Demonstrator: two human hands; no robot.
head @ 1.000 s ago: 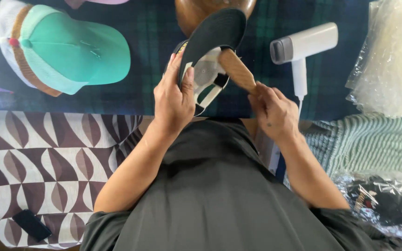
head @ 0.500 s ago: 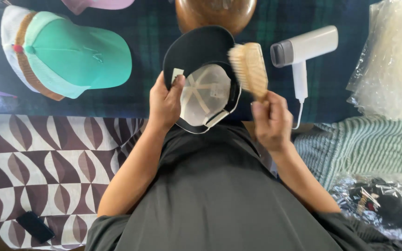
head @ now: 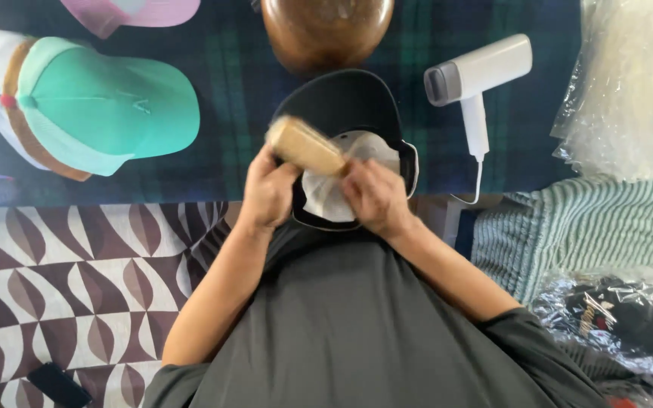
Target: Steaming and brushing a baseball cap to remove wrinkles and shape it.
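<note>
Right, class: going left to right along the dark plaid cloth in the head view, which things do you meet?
Teal cap → left hand → wooden brush → right hand → white hair dryer → clear plastic bag.

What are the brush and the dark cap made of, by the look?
Brush: pale wood back, matte, judging by its tan tone; blurred, so grain is unclear. Dark cap: navy fabric brim with a white mesh-like back panel, soft and non-glossy.
</note>
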